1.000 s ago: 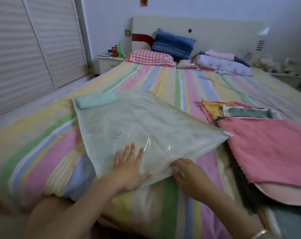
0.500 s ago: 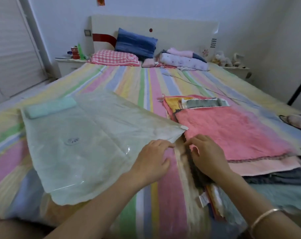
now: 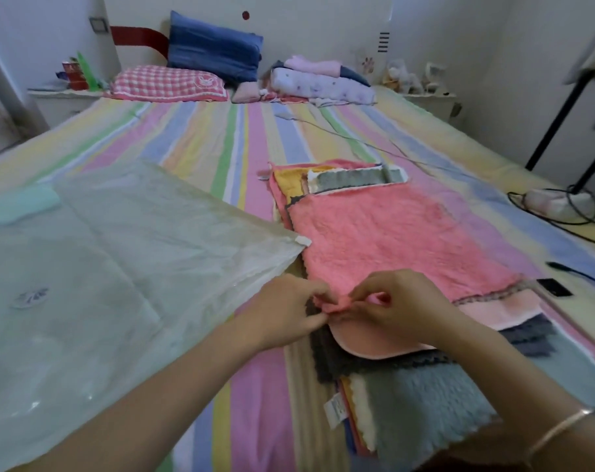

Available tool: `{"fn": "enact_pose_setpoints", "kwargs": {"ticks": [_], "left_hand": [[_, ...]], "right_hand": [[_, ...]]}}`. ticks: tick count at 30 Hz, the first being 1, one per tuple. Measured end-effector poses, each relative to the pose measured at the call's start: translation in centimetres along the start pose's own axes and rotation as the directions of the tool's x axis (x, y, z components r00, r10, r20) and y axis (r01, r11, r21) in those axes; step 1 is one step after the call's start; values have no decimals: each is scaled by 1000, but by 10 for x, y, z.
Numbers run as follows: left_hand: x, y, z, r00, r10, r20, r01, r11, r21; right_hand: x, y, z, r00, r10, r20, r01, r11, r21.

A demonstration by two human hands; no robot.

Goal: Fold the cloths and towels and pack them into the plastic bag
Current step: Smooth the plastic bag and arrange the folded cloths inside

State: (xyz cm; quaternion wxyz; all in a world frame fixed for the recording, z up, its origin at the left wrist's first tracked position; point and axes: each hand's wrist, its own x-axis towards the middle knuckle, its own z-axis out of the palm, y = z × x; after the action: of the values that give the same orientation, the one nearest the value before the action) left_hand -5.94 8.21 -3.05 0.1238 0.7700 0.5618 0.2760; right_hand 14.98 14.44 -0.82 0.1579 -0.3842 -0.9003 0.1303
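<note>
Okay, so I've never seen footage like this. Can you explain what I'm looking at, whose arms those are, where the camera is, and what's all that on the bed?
There is no machine here. These are a person's two bare arms, filmed by one wide-angle camera worn on their head, looking forward and down. The surface is a bed with a striped sheet. On the left lies a large clear plastic bag. On the right sits a pile of cloths and towels, with a pink towel on top. The left hand and right hand both pinch that towel's near edge, and their grip holds nothing else. Pillows lie at the far end.
</note>
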Motion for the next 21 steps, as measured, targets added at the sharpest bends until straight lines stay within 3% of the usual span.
{"fn": "enact_pose_setpoints", "kwargs": {"ticks": [6, 9, 12, 17, 21], "left_hand": [[16, -1, -12, 995, -85, 47, 93, 971, -221], [23, 5, -16, 985, -174, 3, 153, 857, -492], [31, 11, -16, 955, -289, -66, 161, 693, -703], [45, 14, -28, 904, -410, -119, 152, 570, -807], [56, 17, -41, 860, -495, -120, 124, 433, -893]], "right_hand": [[2, 2, -6, 996, 68, 58, -74, 992, 106], [-1, 5, -10, 1000, 6, -10, -7, 994, -108], [-3, 22, -16, 982, 89, -167, -132, 953, -272], [-8, 59, -38, 850, 392, -352, -493, 829, -266], [-8, 81, -49, 738, 522, -427, -590, 807, -33]]}}
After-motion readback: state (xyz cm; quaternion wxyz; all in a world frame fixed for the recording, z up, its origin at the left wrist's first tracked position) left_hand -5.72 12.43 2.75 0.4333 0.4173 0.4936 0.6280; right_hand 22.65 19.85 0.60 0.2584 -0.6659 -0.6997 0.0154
